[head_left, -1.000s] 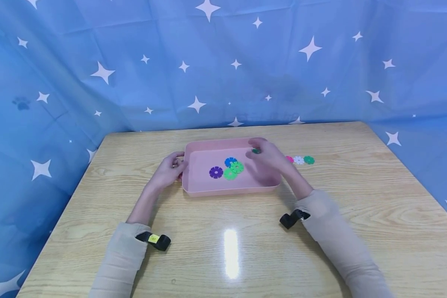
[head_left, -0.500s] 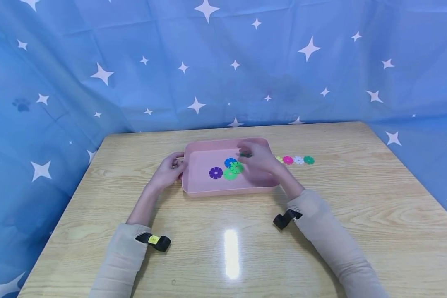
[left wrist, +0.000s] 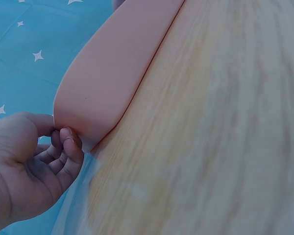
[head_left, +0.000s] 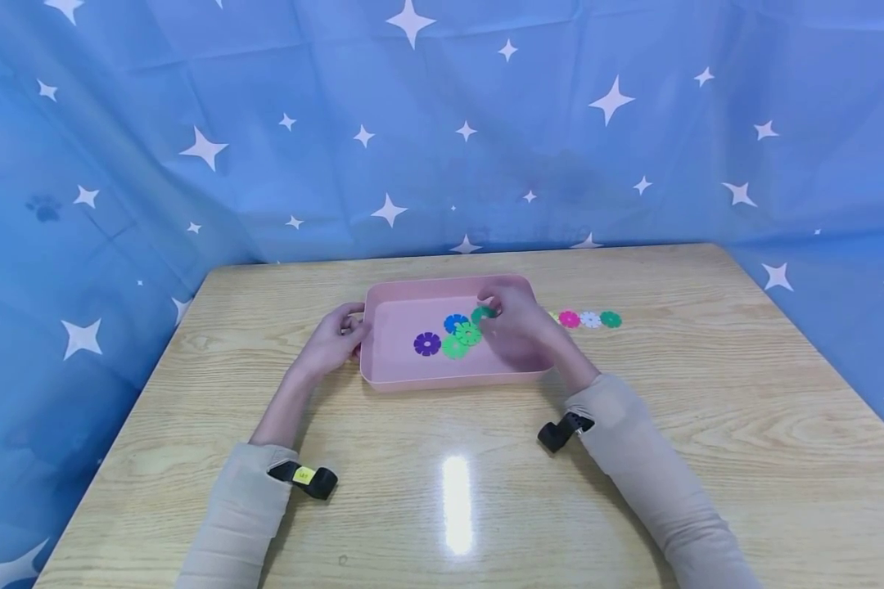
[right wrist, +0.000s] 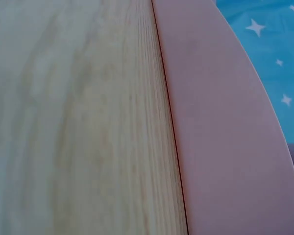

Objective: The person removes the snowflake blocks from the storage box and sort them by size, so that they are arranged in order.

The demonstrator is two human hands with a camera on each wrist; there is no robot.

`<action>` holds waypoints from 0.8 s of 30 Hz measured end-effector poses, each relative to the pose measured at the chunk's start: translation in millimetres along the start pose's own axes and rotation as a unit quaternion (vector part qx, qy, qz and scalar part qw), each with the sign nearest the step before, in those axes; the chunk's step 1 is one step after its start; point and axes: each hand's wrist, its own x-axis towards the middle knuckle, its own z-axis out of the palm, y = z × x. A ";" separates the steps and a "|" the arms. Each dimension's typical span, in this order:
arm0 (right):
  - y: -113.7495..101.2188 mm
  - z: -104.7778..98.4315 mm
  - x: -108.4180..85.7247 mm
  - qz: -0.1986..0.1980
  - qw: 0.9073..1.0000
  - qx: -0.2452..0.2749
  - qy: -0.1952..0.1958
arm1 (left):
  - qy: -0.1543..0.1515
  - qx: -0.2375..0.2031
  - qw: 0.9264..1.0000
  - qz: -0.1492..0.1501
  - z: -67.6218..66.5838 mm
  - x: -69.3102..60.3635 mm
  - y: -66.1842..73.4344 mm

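In the head view, a shallow pink tray (head_left: 398,315) lies on the table, with flower-shaped plastic discs in it. My left hand (head_left: 331,337) grips its left end; in the left wrist view the thumb and curled fingers pinch the tray's rim. Over the right part of the tray is my right hand (head_left: 514,312), its fingers loosely bent. A dark green disc (head_left: 481,314) lies just left of these fingertips, partly covered by them. Close by are a blue disc (head_left: 454,321), a light green disc (head_left: 468,333) overlapping another, and a purple disc (head_left: 426,343).
To the right of the tray, a row of discs lies on the wooden table (head_left: 427,442): a pink one (head_left: 569,320), a white one (head_left: 590,320) and a green one (head_left: 611,319), plus a yellow one partly behind my right hand. A blue starry curtain (head_left: 442,123) hangs behind.
My right hand has moved left and a little inward over the tray with the dark green disc, which now shows more face-on and lower. The left hand stays on the rim.
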 end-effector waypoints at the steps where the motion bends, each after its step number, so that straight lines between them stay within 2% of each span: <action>1: -0.5 0.0 -0.2 0.008 1.000 -0.003 -0.004 | 0.000 0.000 1.000 0.000 0.2 -0.1 0.0; 8: 0.3 -0.3 -1.3 0.052 0.998 0.003 -0.018 | 0.003 0.000 1.000 -0.004 0.5 -0.4 0.2; 12: 1.7 -0.2 -1.7 0.057 0.998 0.014 -0.012 | 0.001 0.000 1.000 -0.003 0.4 -1.5 0.8; 17: 3.0 -1.8 -2.4 0.032 0.999 0.031 0.005 | -0.001 -0.002 1.000 0.002 0.2 -1.4 -0.3; 20: 2.7 -5.6 -3.9 0.007 0.999 0.027 0.019 | -0.002 0.000 1.000 0.003 0.2 -0.8 -1.3; 24: 2.2 -13.5 -6.5 -0.005 0.999 0.015 0.037 | 0.000 0.000 1.000 0.000 0.1 -0.3 -1.5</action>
